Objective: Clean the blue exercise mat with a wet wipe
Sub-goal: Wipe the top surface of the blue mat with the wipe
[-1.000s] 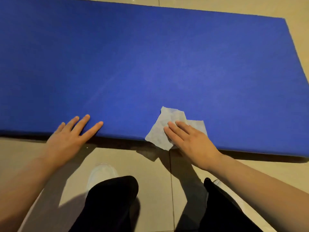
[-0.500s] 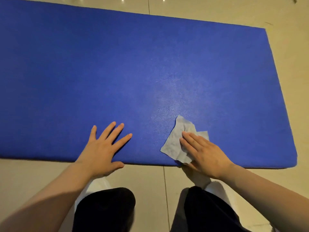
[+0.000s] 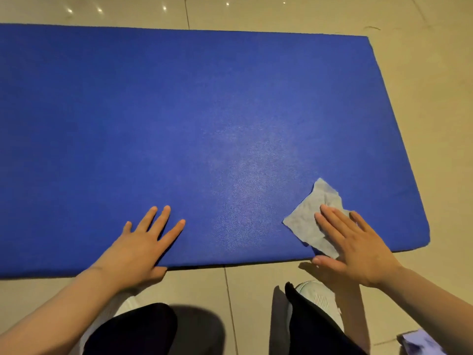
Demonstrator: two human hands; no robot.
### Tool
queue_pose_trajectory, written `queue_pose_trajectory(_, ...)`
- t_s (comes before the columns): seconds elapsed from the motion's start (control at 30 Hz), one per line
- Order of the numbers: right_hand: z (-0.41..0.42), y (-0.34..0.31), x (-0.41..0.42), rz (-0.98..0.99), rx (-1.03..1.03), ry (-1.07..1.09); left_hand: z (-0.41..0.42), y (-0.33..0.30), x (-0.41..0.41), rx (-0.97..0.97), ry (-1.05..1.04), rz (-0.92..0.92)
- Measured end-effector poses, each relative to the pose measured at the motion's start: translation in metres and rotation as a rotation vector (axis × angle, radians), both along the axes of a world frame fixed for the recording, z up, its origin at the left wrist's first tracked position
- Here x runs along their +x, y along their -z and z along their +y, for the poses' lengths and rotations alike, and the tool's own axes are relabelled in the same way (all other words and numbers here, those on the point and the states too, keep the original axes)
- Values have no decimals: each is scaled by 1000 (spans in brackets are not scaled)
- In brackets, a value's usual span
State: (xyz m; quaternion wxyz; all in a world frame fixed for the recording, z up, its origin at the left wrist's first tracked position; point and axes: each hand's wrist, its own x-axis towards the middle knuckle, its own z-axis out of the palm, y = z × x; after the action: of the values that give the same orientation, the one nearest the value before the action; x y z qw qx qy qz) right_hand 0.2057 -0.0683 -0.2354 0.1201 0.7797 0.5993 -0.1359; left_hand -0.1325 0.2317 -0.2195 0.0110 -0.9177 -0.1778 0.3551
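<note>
The blue exercise mat lies flat on the tiled floor and fills most of the view. A crumpled pale wet wipe lies on the mat near its front right corner. My right hand presses flat on the wipe with straight fingers, thumb over the mat's front edge. My left hand rests flat on the mat near its front edge, fingers spread, empty. A slightly shiny damp patch shows on the mat between and beyond the hands.
Beige floor tiles surround the mat. My knees in dark trousers and white shoes are just in front of the mat's edge. A pale purple object lies on the floor at bottom right.
My right hand has slid the wipe to the right along the mat toward its right corner. My left hand has moved farther onto the mat and lies flat there.
</note>
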Motion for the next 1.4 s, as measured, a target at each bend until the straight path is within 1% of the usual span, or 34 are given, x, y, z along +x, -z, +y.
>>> queue_pose_trajectory(0.07,-9,-4,6,2,-10,138,5,-3,4,-30,13,-31)
queue_pose_trajectory(0.13,-10,-3,15,23,-28,328,8,-10,12,-38,13,-136)
queue_pose_trajectory(0.2,-4,-1,28,2,-34,508,7,-19,31,-68,-79,-210)
queue_pose_trajectory(0.27,1,2,46,-32,63,644,3,-28,60,-86,-153,-247)
queue_pose_trajectory(0.33,6,1,68,28,143,787,-2,-27,88,-149,-205,-180)
queue_pose_trajectory(0.37,7,1,78,76,165,826,-4,-28,103,-167,-240,-115)
queue_pose_trajectory(0.5,10,2,103,146,160,849,-4,-18,151,-214,-318,-61)
queue_pose_trajectory(0.57,9,9,112,159,104,880,-3,-14,164,-246,-368,6)
queue_pose_trajectory(0.67,8,17,129,134,8,927,-5,-11,169,-272,-397,48)
queue_pose_trajectory(0.73,12,16,142,122,7,942,-5,-10,168,-288,-417,57)
queue_pose_trajectory(0.8,18,14,157,152,11,982,-5,-9,168,-298,-422,42)
queue_pose_trajectory(0.87,25,8,169,284,87,1070,-4,-9,169,-303,-419,44)
queue_pose_trajectory(0.97,30,2,179,537,307,1184,-3,-7,169,-320,-432,31)
queue_pose_trajectory(1.03,31,1,182,683,367,1280,-3,-6,167,-325,-433,15)
queue_pose_trajectory(1.07,31,2,183,702,376,1314,-4,-5,166,-322,-431,8)
queue_pose_trajectory(1.17,30,0,195,596,305,1375,-5,-5,167,-313,-430,-7)
queue_pose_trajectory(1.23,34,-16,206,638,291,1450,-5,-4,169,-298,-425,-14)
queue_pose_trajectory(1.3,40,-44,209,733,366,1534,-6,-6,170,-289,-429,5)
queue_pose_trajectory(1.4,45,-78,201,700,502,1544,-7,-4,173,-289,-379,51)
